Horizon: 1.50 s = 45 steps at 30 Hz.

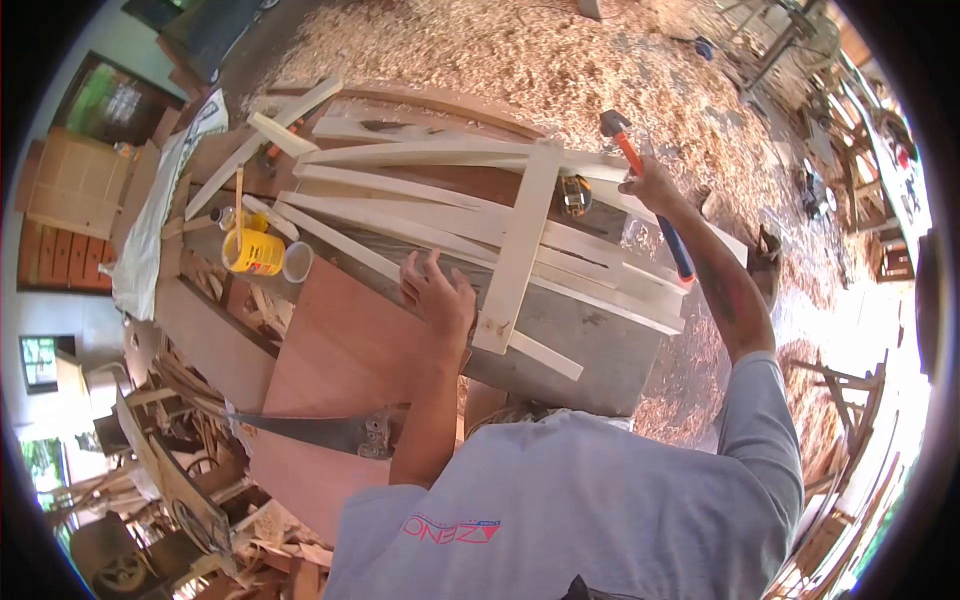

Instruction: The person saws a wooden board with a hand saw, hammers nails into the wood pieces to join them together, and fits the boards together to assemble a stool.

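My right hand [652, 187] is closed around the orange and blue handle of a hammer [628, 145], its dark head raised over the far right end of the pale wood strips. My left hand [438, 290] has its fingers spread and slightly bent, over the near edge of a long strip [345, 235], with nothing visible in it. Between my hands a wide pale board [521, 240] lies crosswise over several long strips [430, 212]. A yellow and black tape measure [575, 195] sits just right of this board.
At the left stand a yellow glue container [252, 250] and a small white cup [298, 262]. A handsaw [330, 432] lies on a reddish plywood sheet [335, 350] near my left forearm. Wood shavings [450, 50] cover the floor beyond; scrap wood is piled at the lower left.
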{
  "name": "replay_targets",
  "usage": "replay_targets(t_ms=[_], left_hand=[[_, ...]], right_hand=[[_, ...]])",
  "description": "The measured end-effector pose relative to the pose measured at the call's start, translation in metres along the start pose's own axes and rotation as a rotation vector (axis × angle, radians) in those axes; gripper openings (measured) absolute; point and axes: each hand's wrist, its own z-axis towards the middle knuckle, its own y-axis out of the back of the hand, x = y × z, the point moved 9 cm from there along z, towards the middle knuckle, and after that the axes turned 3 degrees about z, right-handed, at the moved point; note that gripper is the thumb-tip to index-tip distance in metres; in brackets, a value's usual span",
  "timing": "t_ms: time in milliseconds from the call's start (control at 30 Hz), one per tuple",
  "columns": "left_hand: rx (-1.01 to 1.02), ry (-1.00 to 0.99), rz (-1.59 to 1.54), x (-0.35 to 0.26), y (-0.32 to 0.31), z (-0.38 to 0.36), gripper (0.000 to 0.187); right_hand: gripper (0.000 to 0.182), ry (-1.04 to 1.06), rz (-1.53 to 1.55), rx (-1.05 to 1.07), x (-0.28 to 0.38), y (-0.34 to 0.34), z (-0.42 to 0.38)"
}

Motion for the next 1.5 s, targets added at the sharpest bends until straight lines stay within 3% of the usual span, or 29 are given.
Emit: replay_targets(t_ms=[233,567,633,700,800,967,1167,1367,1500], left_hand=[[0.05,-0.023,0.0,-0.009,0.008,0.001,0.039],[0.169,-0.066,-0.026,-0.003,0.001,-0.009,0.04],[0.188,-0.052,0.028,-0.001,-0.006,-0.01,0.039],[0.249,-0.061,0.054,-0.002,-0.011,-0.011,0.042],[0.314,-0.045,0.096,-0.005,-0.024,-0.006,0.048],[0.344,0.006,0.089,-0.015,-0.032,0.002,0.057],[0.353,-0.043,0.166,-0.026,-0.033,0.005,0.058],[0.342,-0.063,0.225,-0.016,-0.041,0.0,0.04],[0.216,-0.116,0.199,-0.019,-0.034,0.003,0.026]], right_hand=[[0.03,0.041,0.017,0.044,0.006,-0.015,0.033],[0.024,0.117,0.051,-0.01,0.032,0.012,0.019],[0.023,0.24,-0.05,-0.055,0.056,0.029,0.009],[0.022,0.187,-0.018,-0.043,0.051,0.029,0.012],[0.025,0.372,-0.123,-0.093,0.062,0.025,0.014],[0.026,0.228,-0.105,-0.066,0.043,0.021,0.05],[0.026,0.304,-0.129,-0.075,0.049,0.017,0.056],[0.027,0.225,-0.103,-0.039,0.017,-0.011,0.051],[0.024,0.285,-0.138,0.025,0.013,-0.021,0.038]])
